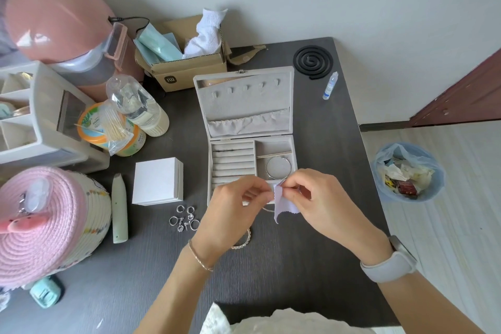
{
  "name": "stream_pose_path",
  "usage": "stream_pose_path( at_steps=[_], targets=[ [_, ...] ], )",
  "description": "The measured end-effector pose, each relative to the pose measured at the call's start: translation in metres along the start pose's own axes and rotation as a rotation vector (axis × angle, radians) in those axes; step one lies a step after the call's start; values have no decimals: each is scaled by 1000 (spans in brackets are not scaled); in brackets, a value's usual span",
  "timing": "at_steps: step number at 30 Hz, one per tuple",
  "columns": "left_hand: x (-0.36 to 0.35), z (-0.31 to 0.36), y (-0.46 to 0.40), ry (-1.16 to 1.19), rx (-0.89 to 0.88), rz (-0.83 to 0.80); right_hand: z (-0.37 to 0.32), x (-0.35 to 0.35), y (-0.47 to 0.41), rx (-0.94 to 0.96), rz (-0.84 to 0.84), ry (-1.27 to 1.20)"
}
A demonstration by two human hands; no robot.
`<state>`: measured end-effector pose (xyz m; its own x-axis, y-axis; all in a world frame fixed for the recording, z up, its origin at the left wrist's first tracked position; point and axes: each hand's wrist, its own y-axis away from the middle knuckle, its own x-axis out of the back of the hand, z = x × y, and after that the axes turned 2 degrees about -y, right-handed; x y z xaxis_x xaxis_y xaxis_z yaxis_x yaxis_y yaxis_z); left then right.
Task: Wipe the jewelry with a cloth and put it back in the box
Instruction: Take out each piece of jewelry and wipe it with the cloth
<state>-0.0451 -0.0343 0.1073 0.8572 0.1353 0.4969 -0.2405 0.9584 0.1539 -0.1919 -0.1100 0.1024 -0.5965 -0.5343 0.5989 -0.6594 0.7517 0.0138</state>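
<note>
An open grey jewelry box point(292, 106) stands mid-table, lid up, with a silver bangle point(278, 167) in its right compartment. In front of it my right hand point(314, 198) pinches a small pale lilac cloth point(283, 205) around a thin silver piece. My left hand point(233, 206) pinches the other end of that piece, most of which is hidden by my fingers. Several silver rings and small charms point(185, 218) lie loose on the table left of my hands. A beaded bracelet point(244, 243) lies under my left wrist.
A white square box point(158, 181) and a pale green tube point(119, 209) lie to the left. A pink woven basket point(46, 222), bottles, a cardboard box point(187, 68) and a drawer unit crowd the left side. A black coil point(311, 61) and dropper bottle point(330, 86) sit far right. A bin point(408, 172) stands on the floor.
</note>
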Motion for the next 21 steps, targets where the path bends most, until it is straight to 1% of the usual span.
stream_pose_path(
  at_steps=[2,4,7,9,10,11,13,15,16,17,18,19,21],
  targets=[
    [-1,-1,-1,-70,-46,81,0,1,2,-16,20,-48],
    [-4,0,-1,-31,-13,213,1,1,3,-59,80,-141],
    [-13,5,-1,155,128,390,-1,-2,1,-156,142,-337],
    [-17,9,-1,305,211,446,-3,-7,-1,-217,172,-472],
    [-17,10,0,363,233,437,-4,-9,-1,-234,187,-496],
    [-17,11,1,400,230,390,-3,-10,0,-225,202,-475],
    [-13,8,3,345,155,238,-1,-7,1,-169,193,-364],
    [-9,-1,2,60,32,133,1,-2,1,-105,124,-263],
    [-7,-5,1,-90,-37,121,0,-1,1,-77,94,-232],
    [-6,-7,-1,-188,-91,138,0,-1,2,-58,75,-212],
    [-7,-9,-2,-193,-109,184,0,-2,1,-49,71,-207],
    [-8,-6,-4,-128,-87,244,0,-3,1,-51,86,-217],
    [-13,0,-6,46,28,375,-2,-6,-1,-84,167,-283]
  ],
)
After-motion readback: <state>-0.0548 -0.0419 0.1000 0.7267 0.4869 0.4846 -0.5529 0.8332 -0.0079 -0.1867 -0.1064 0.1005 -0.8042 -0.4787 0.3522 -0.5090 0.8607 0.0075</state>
